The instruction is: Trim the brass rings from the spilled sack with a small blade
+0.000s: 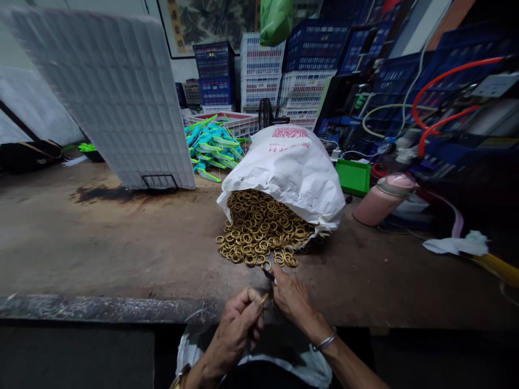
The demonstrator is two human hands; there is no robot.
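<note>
Past the nearer right hand (pixel 292 296), pinching a black tool (pixel 268 274), golden metal rings (pixel 259 237) are heaped; left hand (pixel 242 313) pinching another ring (pixel 264 298)

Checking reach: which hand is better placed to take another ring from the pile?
Probably the right hand: its dark tool is at the near edge of the ring pile, while the left hand is farther back, pinching a brass-coloured piece.

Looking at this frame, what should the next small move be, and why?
Probably the right hand should lift the front ring with its dark tool: the tip appears to meet that ring at the edge of the ring pile, while the left hand pinches what looks like another ring.
</note>
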